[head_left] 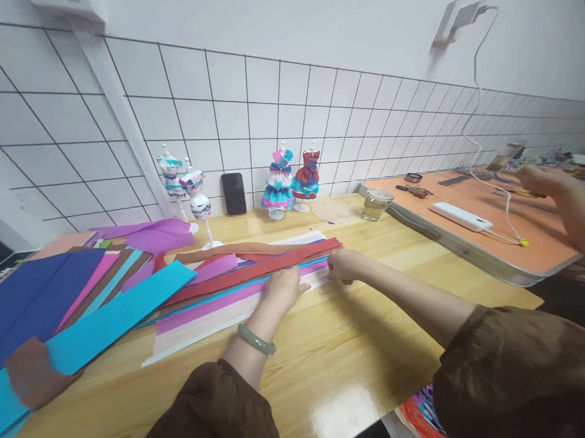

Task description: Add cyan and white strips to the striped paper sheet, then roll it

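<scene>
Long thin strips in red [256, 268], purple [193, 314], blue and white lie in a layered stack on the wooden table; whether they are cloth or paper I cannot tell. My left hand [283, 290], with a grey-green bangle [257, 340] on the wrist, lies over the front of the stack, fingers curled onto the strips and thumb pointing right. At the stack's right end, my right hand [343, 266] has its fingers closed around the strip ends. The two hands are a short distance apart.
On the left lie wide dark blue [42, 290] and turquoise [123, 311] pieces. Small dress forms [197, 195] in dresses, a phone [234, 194] and a glass cup [376, 204] stand near the wall. Another person's hand [545, 181] is over the orange table [539, 242] at right.
</scene>
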The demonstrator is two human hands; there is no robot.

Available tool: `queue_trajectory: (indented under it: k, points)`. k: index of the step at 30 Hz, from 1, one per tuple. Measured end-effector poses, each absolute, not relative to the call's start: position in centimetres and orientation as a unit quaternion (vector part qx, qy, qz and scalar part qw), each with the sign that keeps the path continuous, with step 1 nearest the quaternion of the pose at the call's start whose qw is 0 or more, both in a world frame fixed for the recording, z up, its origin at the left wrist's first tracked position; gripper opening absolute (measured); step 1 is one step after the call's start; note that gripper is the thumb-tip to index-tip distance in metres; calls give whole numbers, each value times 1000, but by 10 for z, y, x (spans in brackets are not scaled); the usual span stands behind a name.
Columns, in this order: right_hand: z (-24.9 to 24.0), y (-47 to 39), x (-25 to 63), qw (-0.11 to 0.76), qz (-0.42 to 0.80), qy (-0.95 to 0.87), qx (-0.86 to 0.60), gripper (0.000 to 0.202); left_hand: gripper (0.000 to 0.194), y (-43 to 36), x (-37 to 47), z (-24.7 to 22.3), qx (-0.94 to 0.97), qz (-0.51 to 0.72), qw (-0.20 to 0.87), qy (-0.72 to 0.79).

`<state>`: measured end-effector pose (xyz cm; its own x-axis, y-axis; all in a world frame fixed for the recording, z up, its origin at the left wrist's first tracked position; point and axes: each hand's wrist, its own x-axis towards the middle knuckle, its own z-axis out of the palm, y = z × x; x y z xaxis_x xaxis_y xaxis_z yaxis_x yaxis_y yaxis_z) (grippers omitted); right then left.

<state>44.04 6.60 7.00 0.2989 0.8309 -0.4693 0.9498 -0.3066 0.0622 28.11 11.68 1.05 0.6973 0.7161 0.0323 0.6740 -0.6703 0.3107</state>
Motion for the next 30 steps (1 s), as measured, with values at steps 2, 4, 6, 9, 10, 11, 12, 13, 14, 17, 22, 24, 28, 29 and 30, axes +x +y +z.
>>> queue_trajectory:
  k: [2,4,6,9,10,11,12,13,14,17,22,24,28,29,30]
  points:
    - [70,66,439,183,-177,563,787,17,26,117,281,10,910,75,138,383]
    - [70,67,438,200,-181,561,783,20,26,117,281,10,910,73,139,384]
    - [70,68,438,215,-187,558,779,24,27,117,281,10,910,70,138,385]
    - [70,69,438,229,-190,554,778,26,27,117,281,10,911,70,135,383]
    - [70,70,438,230,-192,554,777,25,26,117,280,10,912,71,135,382]
    - [70,71,439,229,-193,555,776,25,26,117,280,9,912,71,134,381]
    - [70,72,440,226,-194,557,775,23,26,117,280,9,913,72,135,379]
    - [70,73,442,224,-194,559,774,22,26,117,281,9,913,72,135,378]
    - [70,74,444,222,-195,560,774,21,26,118,281,8,913,72,136,378]
    - [70,76,450,226,-203,558,773,20,27,119,281,7,913,69,137,379]
    - [69,79,455,253,-231,553,760,26,28,117,280,13,913,60,137,381]
    - [70,80,454,264,-238,551,755,29,27,114,281,19,911,51,136,386]
    - [70,83,451,281,-245,546,750,31,26,105,295,31,911,41,133,389]
    - [70,84,451,284,-246,545,749,31,25,102,300,33,913,44,134,382]
    - [70,84,451,286,-246,545,749,31,23,99,306,34,917,50,138,372]
